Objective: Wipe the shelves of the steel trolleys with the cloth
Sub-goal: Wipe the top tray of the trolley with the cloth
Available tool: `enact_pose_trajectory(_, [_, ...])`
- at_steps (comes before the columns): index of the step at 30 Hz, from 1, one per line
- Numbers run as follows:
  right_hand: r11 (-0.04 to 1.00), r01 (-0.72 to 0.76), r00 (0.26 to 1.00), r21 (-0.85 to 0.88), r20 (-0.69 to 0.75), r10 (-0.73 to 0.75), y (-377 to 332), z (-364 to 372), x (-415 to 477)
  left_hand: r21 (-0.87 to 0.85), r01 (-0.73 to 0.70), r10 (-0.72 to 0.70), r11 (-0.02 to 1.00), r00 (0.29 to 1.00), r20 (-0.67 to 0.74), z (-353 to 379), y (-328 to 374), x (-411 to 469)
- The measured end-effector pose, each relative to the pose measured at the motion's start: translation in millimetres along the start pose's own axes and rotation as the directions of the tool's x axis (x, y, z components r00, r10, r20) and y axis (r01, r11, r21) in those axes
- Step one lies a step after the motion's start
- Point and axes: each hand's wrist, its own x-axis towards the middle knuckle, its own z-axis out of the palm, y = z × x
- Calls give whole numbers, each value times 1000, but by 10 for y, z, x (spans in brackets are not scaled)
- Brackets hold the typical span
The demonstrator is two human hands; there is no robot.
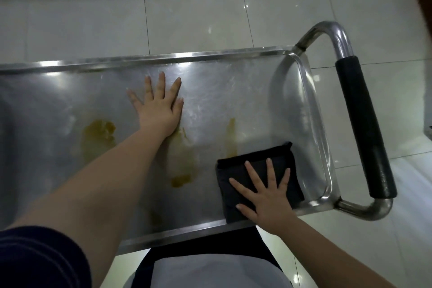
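The right hand is pressing flat, fingers spread, on a folded dark square cloth that is lying at the lower right of the shiny steel trolley shelf, just beside its raised right rim. The left hand is resting open and empty, palm down, at the shelf's centre, near yellowish smears. The black-gripped steel handle is curving at the right of the frame; no writing is showing anywhere.
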Motion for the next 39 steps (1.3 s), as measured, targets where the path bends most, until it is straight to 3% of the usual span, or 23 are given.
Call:
enact_pose_trajectory(3, [1000, 11, 998, 3, -68, -11, 49, -189, 597, -7, 6, -7, 1000, 1000, -23, 45, -25, 38])
enact_pose_trajectory(6, [996, -84, 987, 27, -134, 87, 175, -438, 1461, -11, 6, -6, 1000, 998, -57, 92, -39, 74])
enact_pose_trajectory(11, [977, -203, 976, 61, -72, 207, 374, -830, 2601, 3, 21, -21, 1000, 996, -85, 142, -40, 125])
enact_pose_trajectory(15, [984, -173, 981, 40, -77, 176, 336, -782, 2417, -1, 24, -24, 1000, 996, -80, 137, -33, 124])
enact_pose_trajectory(21, [999, -22, 991, 50, -134, 29, -64, -120, 809, -28, 3, -6, 1000, 997, -78, 121, -37, 115])
enact_pose_trajectory(25, [998, 52, 998, 24, -41, -51, -272, 114, 103, -34, 10, -13, 999, 997, -70, 131, -36, 123])
enact_pose_trajectory(28, [998, 16, 998, 62, -58, -12, -195, -36, 393, -37, 4, -6, 999, 997, -80, 141, -54, 129])
enact_pose_trajectory(31, [997, -48, 988, 62, -140, 56, 42, -391, 1287, -23, -7, 5, 1000, 996, -93, 163, -68, 139])
enact_pose_trajectory(35, [990, -127, 991, 58, -38, 129, 332, -888, 2557, -18, 3, -5, 1000, 995, -98, 187, -68, 157])
enact_pose_trajectory(39, [986, -158, 984, 48, -80, 162, 278, -934, 2753, -14, 21, -22, 1000, 995, -100, 177, -47, 151])
